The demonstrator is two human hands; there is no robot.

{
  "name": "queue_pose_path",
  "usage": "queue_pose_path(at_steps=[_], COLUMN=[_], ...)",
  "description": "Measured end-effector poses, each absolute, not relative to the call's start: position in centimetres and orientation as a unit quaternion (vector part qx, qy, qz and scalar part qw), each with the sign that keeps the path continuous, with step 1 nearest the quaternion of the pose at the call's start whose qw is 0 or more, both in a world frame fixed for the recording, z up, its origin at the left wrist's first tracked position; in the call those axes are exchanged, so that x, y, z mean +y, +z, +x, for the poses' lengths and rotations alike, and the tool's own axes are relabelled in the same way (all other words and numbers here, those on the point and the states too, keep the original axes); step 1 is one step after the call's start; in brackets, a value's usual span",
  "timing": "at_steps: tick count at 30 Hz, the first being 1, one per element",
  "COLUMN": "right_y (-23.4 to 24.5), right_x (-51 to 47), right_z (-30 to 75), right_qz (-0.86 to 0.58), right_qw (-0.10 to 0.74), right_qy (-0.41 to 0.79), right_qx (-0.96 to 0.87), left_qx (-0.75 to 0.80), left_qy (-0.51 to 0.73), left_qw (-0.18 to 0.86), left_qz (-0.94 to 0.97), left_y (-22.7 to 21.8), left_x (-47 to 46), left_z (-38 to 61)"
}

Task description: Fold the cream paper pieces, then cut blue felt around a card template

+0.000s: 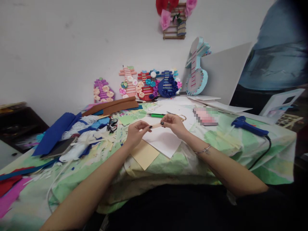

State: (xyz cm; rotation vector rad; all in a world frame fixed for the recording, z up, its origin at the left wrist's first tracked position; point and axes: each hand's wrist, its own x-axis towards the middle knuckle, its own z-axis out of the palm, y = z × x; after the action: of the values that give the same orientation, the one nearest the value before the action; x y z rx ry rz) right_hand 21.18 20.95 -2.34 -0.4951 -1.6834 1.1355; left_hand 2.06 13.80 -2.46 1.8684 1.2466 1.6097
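Note:
Between my two hands stretches a small pale peach strip (156,125), paper by the look of it. My left hand (137,133) pinches one end and my right hand (173,124) pinches the other, thumbs with dark nails on top. Under them lie a white sheet of paper (166,144) and a cream-coloured sheet (145,155). Just beyond my fingers rests a green pen (156,115). Scissors (180,116) with gold-coloured handles are partly hidden behind my right hand.
A blue glue gun (249,125) with a black cord lies at the right. Paper scraps, a blue sheet (57,133) and glasses (112,125) crowd the left. Decorated guitar shapes (145,85) stand along the wall. A blurred phone-like pink object (205,117) sits right of centre.

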Motion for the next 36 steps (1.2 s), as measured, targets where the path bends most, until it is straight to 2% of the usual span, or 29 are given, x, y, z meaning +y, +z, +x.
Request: queue_pose_path(at_steps=[11,19,36], right_y=[-2.8,-2.7,-2.0], right_x=[21.3,20.9,19.7], right_z=[21.2,21.1,21.1], right_qz=[-0.217,-0.228,-0.212], right_qw=[0.5,0.455,0.444], right_qy=[0.425,0.364,0.275], right_qx=[-0.723,-0.78,-0.826], left_qx=[0.461,0.449,0.44], left_qy=[0.571,0.557,0.534], left_qw=[0.155,0.127,0.139], left_qz=[0.661,0.687,0.709], left_y=[-2.2,-2.3,-2.7], left_x=[13.6,13.5,13.6], left_z=[2.2,2.7,2.9])
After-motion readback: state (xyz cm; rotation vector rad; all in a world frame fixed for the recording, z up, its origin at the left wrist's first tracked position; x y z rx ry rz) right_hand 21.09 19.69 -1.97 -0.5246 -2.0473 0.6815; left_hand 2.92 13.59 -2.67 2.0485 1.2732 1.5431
